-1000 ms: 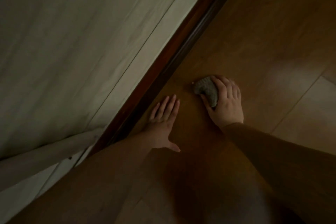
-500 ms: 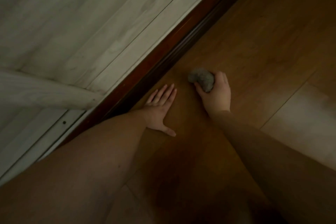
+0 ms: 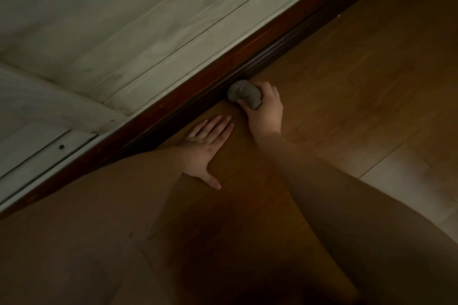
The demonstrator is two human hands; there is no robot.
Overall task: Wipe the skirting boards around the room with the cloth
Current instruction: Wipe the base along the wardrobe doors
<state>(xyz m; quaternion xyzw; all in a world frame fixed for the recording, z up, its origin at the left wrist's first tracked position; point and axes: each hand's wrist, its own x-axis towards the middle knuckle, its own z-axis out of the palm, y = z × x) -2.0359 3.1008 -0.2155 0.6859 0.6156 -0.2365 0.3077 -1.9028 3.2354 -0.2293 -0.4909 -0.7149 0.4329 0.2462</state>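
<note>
**Cloth pressed to the skirting board, other hand flat on the floor**

The wooden floor (image 3: 347, 82) fills the frame from 2 o'clock round to 8 o'clock, warm brown boards in dim light, with a paler patch near 4 o'clock. The pale, grained wall panelling (image 3: 111, 20) takes the 9 to 12 o'clock area; a pale beam (image 3: 62, 111) crosses it toward 9 o'clock and meets a light metal strip with a dark screw head.

Between wall and floor the dark reddish skirting board (image 3: 247, 52) runs as a diagonal band from 8 o'clock up to 1 o'clock, with a moulded, shadowed lower edge where it meets the floor.

Two forearms in brown sleeves reach in from 5 and 7 o'clock. The left hand (image 3: 205, 146) lies palm down on the floor just below centre, its fingers (image 3: 218, 129) straight, close together and spread flat toward 1 o'clock, the thumb stuck out toward 5 o'clock; it grips nothing, and its outer edge lies close beside the skirting board's base.

The right hand (image 3: 266, 109), just above centre, is curled around the grey cloth (image 3: 244, 93), bunched into a ball. Its fingers wrap over the 3 o'clock side of the ball and the thumb tucks beneath it. The cloth's 10 o'clock side is touching the lower moulding of the skirting board.
</note>
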